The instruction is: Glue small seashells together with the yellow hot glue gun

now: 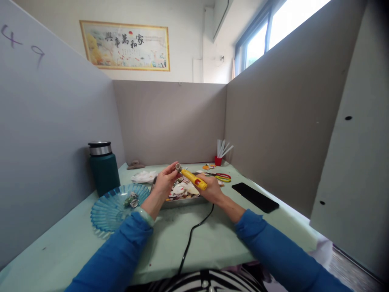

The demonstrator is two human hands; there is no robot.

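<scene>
In front of me, above a metal tray (pixel 179 204) heaped with shells (pixel 182 190), both hands work close together. My right hand (pixel 211 188) is wrapped round a yellow hot glue gun (pixel 192 178) with a red part near its rear end. A black cord (pixel 191 233) runs from below that hand to the table's front edge. Between its fingertips, my left hand (pixel 165 181) pinches a small pale ring-shaped piece (pixel 178 167), too small to name exactly. The gun's front end meets or nearly meets this piece; I cannot tell which.
A blue glass plate (pixel 103 211) holding a small shell cluster (pixel 131 200) and a dark green bottle (pixel 105 170) stand left. Behind are white tissue (pixel 144 177) and a red cup (pixel 218 161) of white sticks. Pliers (pixel 223 177) and a black phone (pixel 255 197) lie right. Partitions surround the table.
</scene>
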